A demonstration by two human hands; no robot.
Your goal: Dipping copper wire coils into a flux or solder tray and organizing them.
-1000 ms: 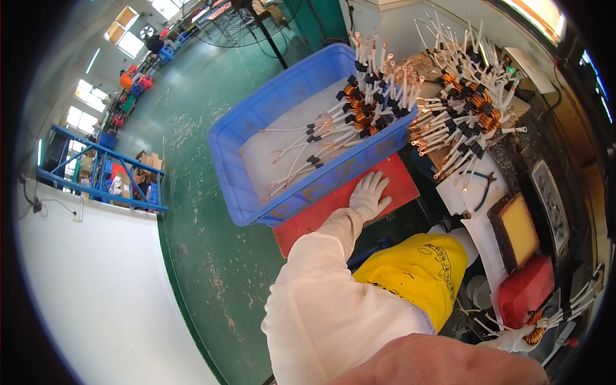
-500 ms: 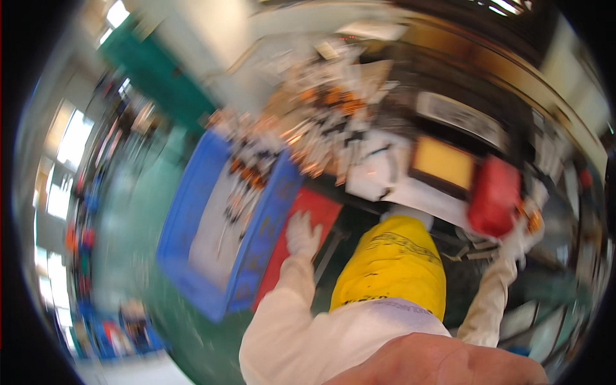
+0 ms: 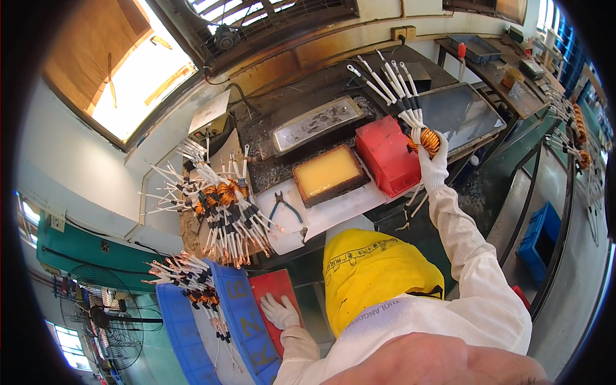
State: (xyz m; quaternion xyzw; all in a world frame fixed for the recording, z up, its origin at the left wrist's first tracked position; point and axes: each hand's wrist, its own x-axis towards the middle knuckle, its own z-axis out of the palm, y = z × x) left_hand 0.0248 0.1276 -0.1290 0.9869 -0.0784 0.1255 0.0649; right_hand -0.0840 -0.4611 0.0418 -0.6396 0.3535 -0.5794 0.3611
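My right hand (image 3: 434, 164), in a white glove, is closed around a copper-wound ring coil (image 3: 426, 142). White sleeved leads (image 3: 404, 96) fan up from it, tipped with metal lugs, and other leads hang below my hand. The coil is just right of a red plastic box (image 3: 387, 154). My left hand (image 3: 280, 312), also gloved, lies flat with fingers spread on a red board (image 3: 273, 285). Beside that board is a blue crate (image 3: 240, 321) with similar coils and leads (image 3: 204, 297) in it.
A tray of yellow material (image 3: 328, 172), a long silvery metal trough (image 3: 319, 124) and blue-handled cutters (image 3: 282, 208) are on the bench. More coils (image 3: 221, 192) are heaped at its left. A dark flat tray (image 3: 459, 119) is behind my right hand. A fan (image 3: 102, 317) stands far left.
My view has turned right and sharpened from blur. My right hand still grips the coil, whose leads now point up past the red box. The left hand stays on the red board.
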